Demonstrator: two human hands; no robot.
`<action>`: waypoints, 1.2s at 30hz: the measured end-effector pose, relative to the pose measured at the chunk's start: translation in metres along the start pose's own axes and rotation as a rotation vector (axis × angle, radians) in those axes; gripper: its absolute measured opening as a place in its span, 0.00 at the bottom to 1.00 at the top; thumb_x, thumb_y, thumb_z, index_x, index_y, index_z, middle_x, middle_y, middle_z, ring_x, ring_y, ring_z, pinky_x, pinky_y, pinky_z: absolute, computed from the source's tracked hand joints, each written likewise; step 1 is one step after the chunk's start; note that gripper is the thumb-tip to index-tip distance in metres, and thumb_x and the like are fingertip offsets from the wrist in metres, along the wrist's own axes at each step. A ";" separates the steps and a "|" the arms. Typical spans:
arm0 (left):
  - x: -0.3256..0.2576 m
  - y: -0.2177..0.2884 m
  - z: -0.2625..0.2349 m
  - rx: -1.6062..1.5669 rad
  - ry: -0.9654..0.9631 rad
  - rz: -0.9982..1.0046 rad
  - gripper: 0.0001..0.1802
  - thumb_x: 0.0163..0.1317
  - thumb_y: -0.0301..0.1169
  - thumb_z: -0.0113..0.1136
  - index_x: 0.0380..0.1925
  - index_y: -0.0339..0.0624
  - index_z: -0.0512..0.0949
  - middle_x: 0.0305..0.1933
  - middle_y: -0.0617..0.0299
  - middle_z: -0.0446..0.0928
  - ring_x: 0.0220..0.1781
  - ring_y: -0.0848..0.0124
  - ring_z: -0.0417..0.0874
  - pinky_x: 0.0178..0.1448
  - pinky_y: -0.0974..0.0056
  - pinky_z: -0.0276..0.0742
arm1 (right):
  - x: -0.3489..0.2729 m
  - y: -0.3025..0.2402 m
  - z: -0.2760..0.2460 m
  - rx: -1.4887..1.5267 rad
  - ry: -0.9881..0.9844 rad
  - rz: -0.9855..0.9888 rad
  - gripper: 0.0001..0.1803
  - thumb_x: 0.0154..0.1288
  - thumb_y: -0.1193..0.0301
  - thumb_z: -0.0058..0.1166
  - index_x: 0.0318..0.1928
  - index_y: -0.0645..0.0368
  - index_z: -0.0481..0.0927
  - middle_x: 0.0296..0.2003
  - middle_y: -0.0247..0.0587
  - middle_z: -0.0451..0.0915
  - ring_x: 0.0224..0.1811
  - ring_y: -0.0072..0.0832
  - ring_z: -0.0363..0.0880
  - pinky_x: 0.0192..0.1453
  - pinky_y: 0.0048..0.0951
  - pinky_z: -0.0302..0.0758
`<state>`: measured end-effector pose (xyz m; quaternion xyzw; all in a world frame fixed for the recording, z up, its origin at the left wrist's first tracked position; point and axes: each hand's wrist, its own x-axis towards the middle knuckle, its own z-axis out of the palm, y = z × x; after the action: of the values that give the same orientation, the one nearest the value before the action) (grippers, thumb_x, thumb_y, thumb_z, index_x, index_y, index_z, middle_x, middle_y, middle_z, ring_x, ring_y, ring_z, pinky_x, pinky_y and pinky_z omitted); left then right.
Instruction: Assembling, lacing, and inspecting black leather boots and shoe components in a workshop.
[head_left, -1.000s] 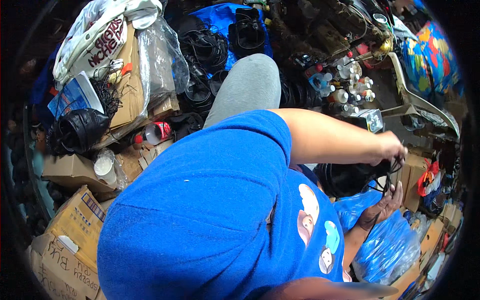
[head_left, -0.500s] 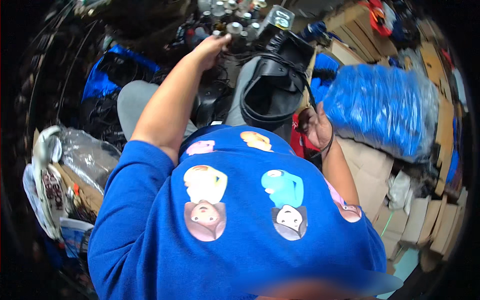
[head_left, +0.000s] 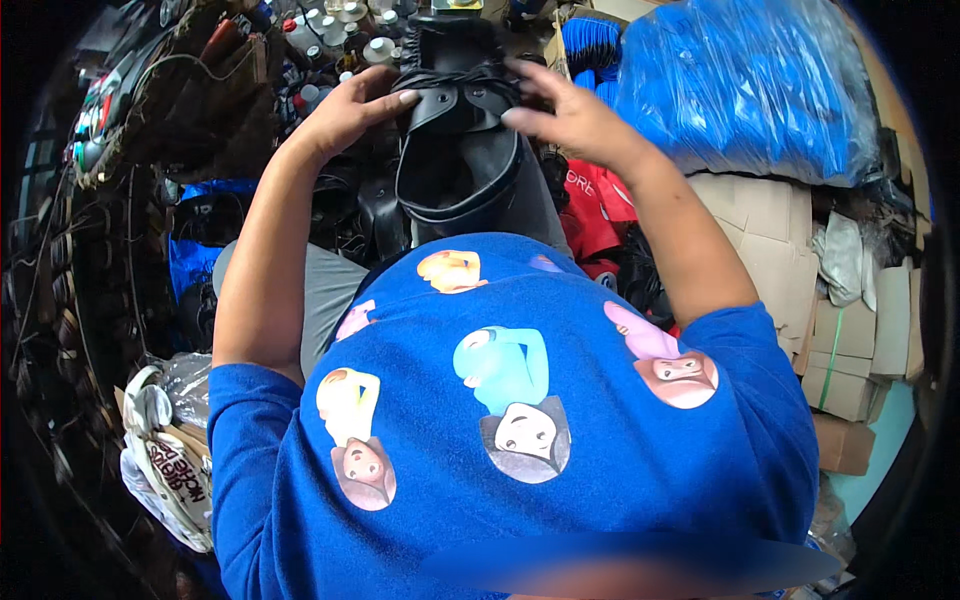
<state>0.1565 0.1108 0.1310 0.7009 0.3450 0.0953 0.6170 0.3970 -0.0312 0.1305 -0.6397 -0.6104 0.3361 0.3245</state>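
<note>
Shoe (head_left: 437, 112) of smooth black leather-like mat'l is sitting on/against grey-trousered R leg (head_left: 543, 205) betw. L hand (head_left: 358, 112) (thumb touching, grip can't tell) & R hand (head_left: 578, 120) (splayed, holding nothing visible), thin black laces (head_left: 455, 80) already crossing eyelet flaps, no bow showing, remainder unclear.

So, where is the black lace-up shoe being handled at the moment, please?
In the head view, the black lace-up shoe is near the top, slightly left of centre, between the left hand and the right hand, beyond the blue T-shirt.

The black shoe (head_left: 455, 150) looks smooth and leathery, the shirt (head_left: 620, 470) matt cloth, the plastic wrap (head_left: 740, 95) glossy and crinkled.
</note>
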 end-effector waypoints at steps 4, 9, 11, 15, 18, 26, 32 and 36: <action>-0.018 0.001 -0.020 0.307 0.095 -0.018 0.20 0.59 0.39 0.58 0.44 0.35 0.73 0.34 0.63 0.74 0.35 0.76 0.70 0.42 0.69 0.69 | 0.000 -0.021 -0.013 0.114 -0.262 0.233 0.21 0.62 0.64 0.53 0.52 0.62 0.72 0.36 0.35 0.76 0.39 0.18 0.70 0.45 0.21 0.67; -0.041 0.062 -0.029 0.934 0.239 0.380 0.12 0.55 0.31 0.59 0.36 0.35 0.75 0.32 0.55 0.75 0.35 0.65 0.75 0.41 0.62 0.71 | -0.007 -0.047 -0.066 0.176 -0.327 0.198 0.15 0.65 0.61 0.48 0.41 0.59 0.78 0.30 0.26 0.75 0.31 0.12 0.66 0.37 0.14 0.64; -0.046 0.087 -0.022 1.089 0.226 0.551 0.12 0.51 0.28 0.60 0.35 0.36 0.75 0.35 0.52 0.75 0.40 0.57 0.76 0.45 0.57 0.72 | 0.003 -0.055 -0.072 0.303 -0.234 0.100 0.14 0.65 0.61 0.48 0.39 0.58 0.78 0.31 0.29 0.77 0.32 0.15 0.70 0.38 0.17 0.66; -0.041 0.134 0.006 1.260 0.106 0.621 0.13 0.49 0.27 0.61 0.37 0.39 0.77 0.36 0.56 0.77 0.40 0.60 0.78 0.45 0.59 0.73 | 0.039 -0.068 -0.040 0.934 -0.143 0.068 0.13 0.66 0.64 0.46 0.44 0.60 0.72 0.38 0.35 0.77 0.42 0.24 0.76 0.50 0.26 0.71; -0.053 0.170 0.014 1.121 -0.031 0.734 0.05 0.55 0.27 0.56 0.25 0.37 0.74 0.27 0.54 0.76 0.36 0.59 0.79 0.43 0.58 0.74 | 0.057 -0.088 0.000 1.158 -0.259 -0.082 0.12 0.68 0.68 0.43 0.47 0.61 0.72 0.43 0.37 0.75 0.43 0.22 0.73 0.50 0.24 0.70; -0.012 0.166 0.003 0.853 0.069 0.703 0.07 0.48 0.25 0.60 0.28 0.37 0.77 0.29 0.52 0.76 0.34 0.59 0.78 0.40 0.59 0.73 | 0.064 -0.085 -0.017 0.421 -0.648 -0.140 0.16 0.61 0.74 0.48 0.50 0.60 0.73 0.47 0.36 0.74 0.42 0.22 0.71 0.48 0.24 0.69; 0.014 0.121 0.001 0.923 0.473 0.878 0.17 0.45 0.28 0.62 0.39 0.40 0.75 0.42 0.50 0.74 0.48 0.51 0.73 0.51 0.54 0.69 | 0.058 -0.054 -0.004 0.866 -0.125 0.177 0.15 0.64 0.65 0.49 0.47 0.59 0.76 0.37 0.36 0.80 0.37 0.22 0.77 0.41 0.24 0.72; -0.002 0.087 0.014 0.739 0.276 0.704 0.18 0.49 0.29 0.64 0.43 0.42 0.77 0.42 0.56 0.78 0.44 0.63 0.79 0.46 0.62 0.76 | 0.062 -0.040 -0.009 0.917 -0.276 0.102 0.15 0.64 0.65 0.49 0.47 0.62 0.74 0.38 0.37 0.79 0.42 0.22 0.76 0.42 0.22 0.70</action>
<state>0.1943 0.0985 0.2093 0.9260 0.1774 0.2603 0.2082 0.3841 0.0326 0.1666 -0.4092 -0.4043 0.6680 0.4722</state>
